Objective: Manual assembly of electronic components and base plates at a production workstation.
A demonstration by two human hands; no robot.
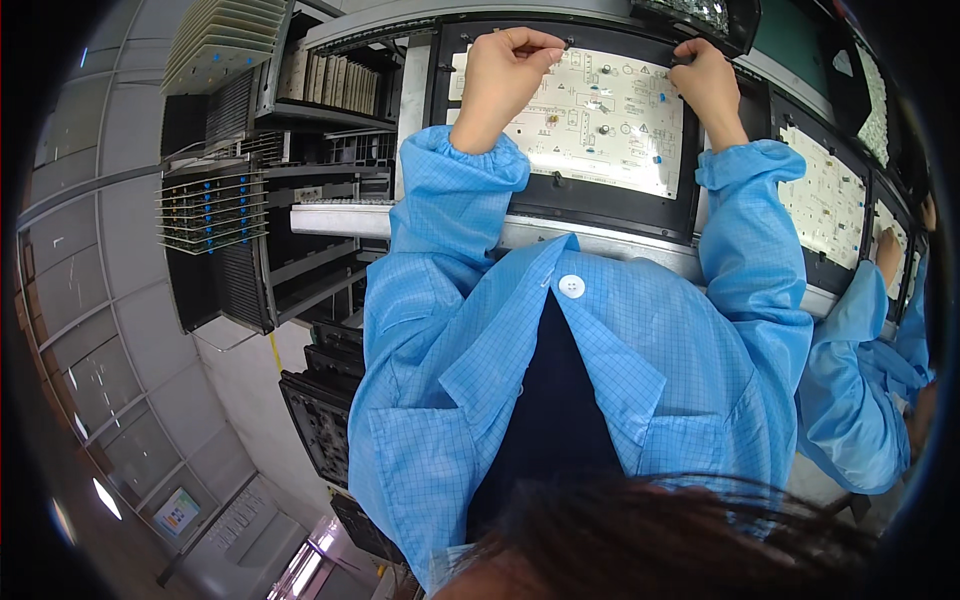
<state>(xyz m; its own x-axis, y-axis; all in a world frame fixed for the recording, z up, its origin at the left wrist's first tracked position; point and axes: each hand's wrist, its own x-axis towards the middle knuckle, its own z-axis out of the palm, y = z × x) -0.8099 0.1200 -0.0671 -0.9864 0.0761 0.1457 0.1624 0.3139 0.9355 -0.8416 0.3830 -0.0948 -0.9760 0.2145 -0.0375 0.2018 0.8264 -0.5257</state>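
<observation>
In front of me lies a white circuit board (625,140) with printed markings and several small parts, set in a black carrier frame (620,208). Small black clips (558,179) stand along the frame's edges. My left hand (500,85) reaches over the board's upper left, thumb and forefinger pinched close to a clip at the far edge. Over the upper right corner, my right hand (709,88) has its fingertips pressed together at the frame's edge. Anything between the fingers of either hand is too small or hidden to make out.
Racks of upright and stacked circuit boards (210,208) stand at the left. A metal rail (640,243) runs along the near side. Beyond the frame sits a black bin of small parts (695,12). Another framed board (822,185) and a co-worker's blue sleeve (850,325) are at the right.
</observation>
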